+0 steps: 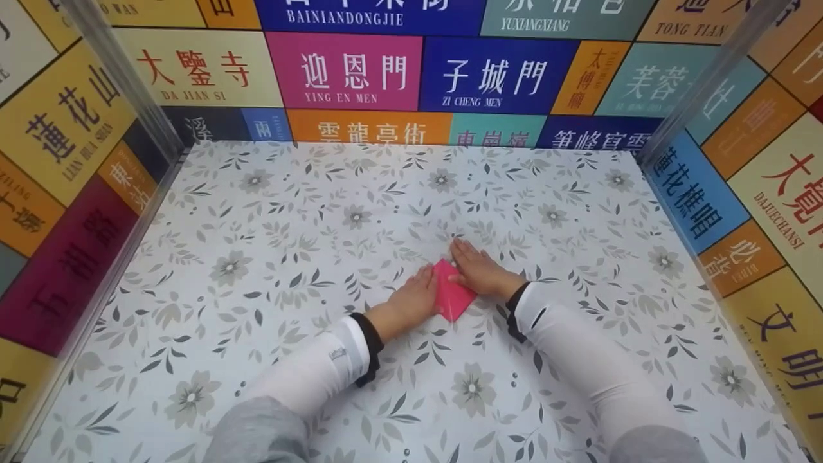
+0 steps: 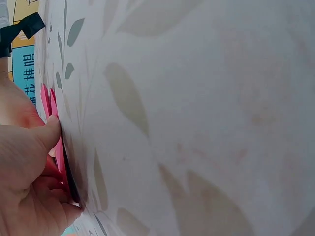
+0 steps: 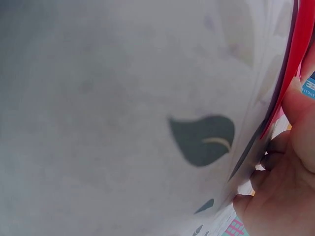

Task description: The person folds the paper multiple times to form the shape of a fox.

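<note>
A small pink sheet of folded paper, diamond-shaped from above, lies on the patterned tabletop between both hands. My left hand rests along its left edge, fingers stretched toward the far corner. In the left wrist view, the thumb touches the paper's near edge, and the layers stand slightly apart at one end. My right hand lies over the upper right side, fingers extended past the paper and thumb on its surface. The right wrist view shows the paper's raised red-pink edge beside that hand's thumb.
A white cover with grey flowers and leaves lies over the table. Upright panels with coloured blocks of Chinese lettering stand at the back and both sides. Clear corner strips join them.
</note>
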A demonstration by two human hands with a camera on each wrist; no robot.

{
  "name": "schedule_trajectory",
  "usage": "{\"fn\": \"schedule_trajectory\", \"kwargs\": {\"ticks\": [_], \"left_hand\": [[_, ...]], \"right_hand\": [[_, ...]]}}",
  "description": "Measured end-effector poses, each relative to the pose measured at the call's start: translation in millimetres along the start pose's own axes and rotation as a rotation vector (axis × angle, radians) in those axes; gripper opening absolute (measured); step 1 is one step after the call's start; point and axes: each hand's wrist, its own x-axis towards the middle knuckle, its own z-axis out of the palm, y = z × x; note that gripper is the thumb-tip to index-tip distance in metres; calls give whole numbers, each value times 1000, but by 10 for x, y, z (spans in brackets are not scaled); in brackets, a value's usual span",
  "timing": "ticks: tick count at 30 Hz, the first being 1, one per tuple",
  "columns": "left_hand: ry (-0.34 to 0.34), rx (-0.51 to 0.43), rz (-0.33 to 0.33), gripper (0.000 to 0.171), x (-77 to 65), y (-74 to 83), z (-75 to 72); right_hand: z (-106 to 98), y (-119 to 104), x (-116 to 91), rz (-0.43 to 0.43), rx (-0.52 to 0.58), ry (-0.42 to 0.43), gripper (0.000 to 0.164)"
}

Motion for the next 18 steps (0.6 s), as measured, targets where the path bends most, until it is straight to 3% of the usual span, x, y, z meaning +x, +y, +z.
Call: {"fn": "schedule_trajectory", "kwargs": {"ticks": [18], "left_hand": [[-65, 99, 25, 65, -4, -3, 16]], "right_hand": [[3, 4, -2, 3, -30, -27, 70]]}}
